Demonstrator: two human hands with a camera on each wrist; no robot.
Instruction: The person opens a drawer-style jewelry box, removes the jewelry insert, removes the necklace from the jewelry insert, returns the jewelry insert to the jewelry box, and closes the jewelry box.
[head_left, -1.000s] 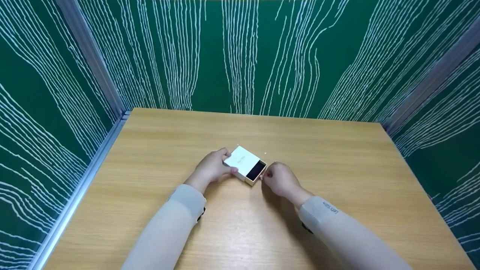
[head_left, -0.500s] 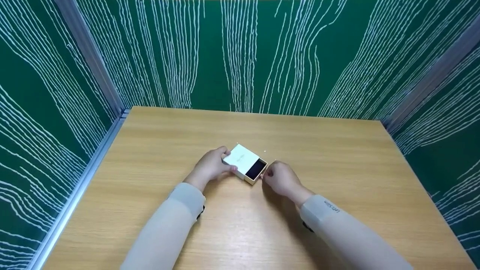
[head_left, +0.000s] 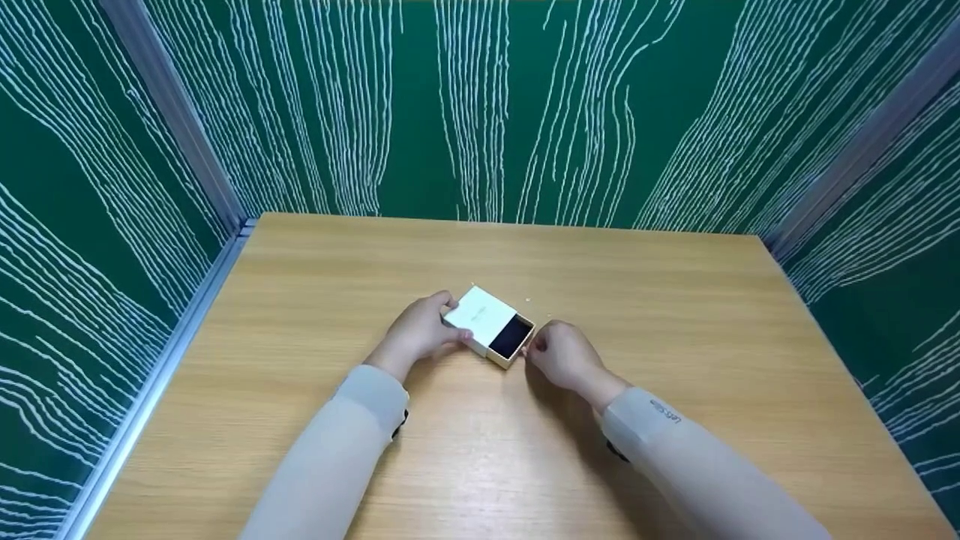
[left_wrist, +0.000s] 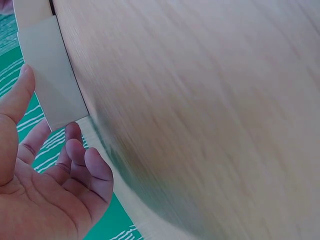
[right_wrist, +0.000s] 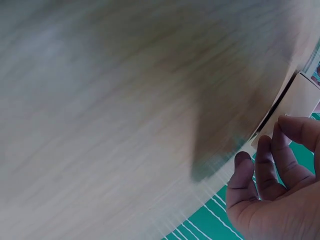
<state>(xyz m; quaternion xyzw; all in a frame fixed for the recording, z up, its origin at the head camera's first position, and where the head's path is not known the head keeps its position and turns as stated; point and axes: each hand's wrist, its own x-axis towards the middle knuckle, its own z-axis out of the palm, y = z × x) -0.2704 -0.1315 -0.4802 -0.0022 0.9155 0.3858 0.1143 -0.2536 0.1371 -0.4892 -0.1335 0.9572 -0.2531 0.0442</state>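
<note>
Left hand: grips white sleeve of small box, thumb and fingers clamped on its sides
Right hand: fingers pinch end of drawer
Drawer: slid partly out, dark lining showing
Box: mid desk, between both hands

count, head view: one wooden table. one small box near the table's middle, in two parts: one white sleeve and one cream drawer with a dark lining, slid partly out of the sleeve. two hands at the box: one left hand, one right hand. two pale sleeves on the forearms. three green wall panels with white lines, along the far, left and right edges. two tiny pale specks beyond the box, too small to identify.
</note>
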